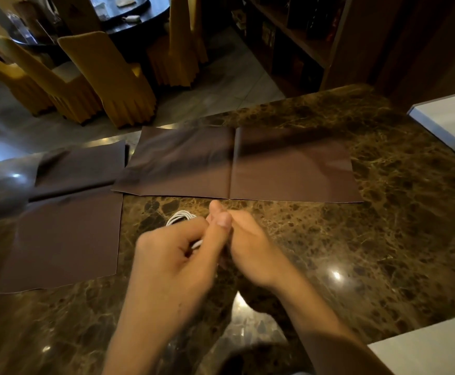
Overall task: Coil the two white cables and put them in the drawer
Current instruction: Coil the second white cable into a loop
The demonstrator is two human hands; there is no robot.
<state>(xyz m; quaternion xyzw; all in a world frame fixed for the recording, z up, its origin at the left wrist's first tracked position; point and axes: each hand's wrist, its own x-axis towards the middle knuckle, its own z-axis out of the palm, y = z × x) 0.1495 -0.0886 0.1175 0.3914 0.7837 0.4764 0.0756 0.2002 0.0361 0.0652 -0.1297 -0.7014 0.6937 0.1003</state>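
A white cable [180, 215] shows as a small bundle of loops just beyond my left hand [175, 255], over the brown marble counter [356, 239]. My left hand is closed around the coil, and a short white piece shows between its fingers. My right hand [248, 247] presses against the left one, its fingers pinched together where the two hands meet. What the right fingers pinch is hidden. I see only one cable. No drawer is in view.
Dark brown sheets lie flat on the counter: one wide creased sheet [237, 166] beyond my hands and others [64, 239] to the left. A white surface [453, 123] borders the counter at right. Yellow-covered chairs [104, 77] and a dark shelf [296, 36] stand beyond.
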